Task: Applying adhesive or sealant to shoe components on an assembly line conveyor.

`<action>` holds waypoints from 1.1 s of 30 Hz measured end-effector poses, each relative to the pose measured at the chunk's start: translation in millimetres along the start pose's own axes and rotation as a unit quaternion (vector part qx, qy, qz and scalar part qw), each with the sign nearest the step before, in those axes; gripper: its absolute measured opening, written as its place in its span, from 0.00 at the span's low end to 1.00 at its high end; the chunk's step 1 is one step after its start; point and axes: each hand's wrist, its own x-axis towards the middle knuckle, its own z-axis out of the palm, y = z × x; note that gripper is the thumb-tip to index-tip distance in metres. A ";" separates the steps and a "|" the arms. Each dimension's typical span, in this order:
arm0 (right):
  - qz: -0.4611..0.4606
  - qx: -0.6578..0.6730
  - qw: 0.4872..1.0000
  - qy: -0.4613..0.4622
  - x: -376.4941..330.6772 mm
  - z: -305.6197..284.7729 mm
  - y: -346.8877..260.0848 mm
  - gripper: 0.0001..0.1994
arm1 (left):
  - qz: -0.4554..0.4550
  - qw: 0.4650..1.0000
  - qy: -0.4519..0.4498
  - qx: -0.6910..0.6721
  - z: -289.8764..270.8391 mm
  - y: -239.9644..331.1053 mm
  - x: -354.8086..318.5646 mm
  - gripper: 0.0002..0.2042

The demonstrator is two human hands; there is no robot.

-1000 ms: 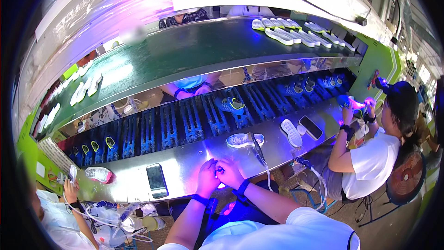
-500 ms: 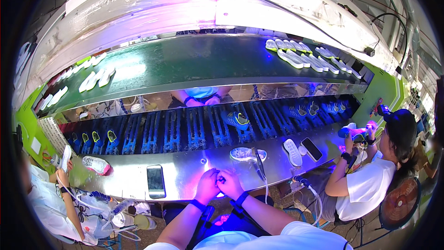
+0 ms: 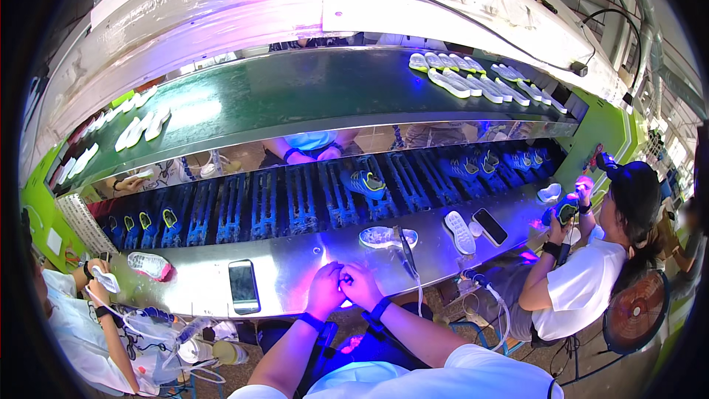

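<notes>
My left hand (image 3: 325, 290) and my right hand (image 3: 360, 286) meet at the front edge of the metal bench, fingers closed and pressed together. A small dark thing (image 3: 345, 281) shows between them; its kind cannot be made out. Just beyond my hands, a white shoe sole (image 3: 388, 237) lies on the bench. A slim tool with a pale cord (image 3: 408, 251) rests across its right end. To the right is another white sole (image 3: 459, 233), and to the left a phone (image 3: 243, 287).
Behind the bench runs a blue slatted conveyor (image 3: 303, 203) with blue shoes (image 3: 367, 183). A green belt (image 3: 295, 92) above carries white soles (image 3: 450, 83). Co-workers sit at left (image 3: 88, 325) and right (image 3: 583, 281). A second phone (image 3: 490, 227) and a pink-edged sole (image 3: 150, 266) lie on the bench.
My view has shifted slightly; my hands stay together. The left co-worker has lowered a white sole. The right co-worker has turned the blue shoe in their hands.
</notes>
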 end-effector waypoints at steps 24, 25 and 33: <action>0.010 0.000 1.000 -0.002 0.9 -1.8 1.5 0.09 | -0.002 1.000 -0.009 -0.009 11.3 -12.9 -1.1 0.20; 0.009 0.003 1.000 0.000 1.1 -1.8 2.5 0.09 | -0.003 1.000 -0.011 -0.010 11.1 -12.2 -0.8 0.20; 0.005 0.005 1.000 0.005 1.3 -3.4 1.2 0.09 | -0.009 1.000 -0.017 -0.010 5.7 -4.4 2.4 0.20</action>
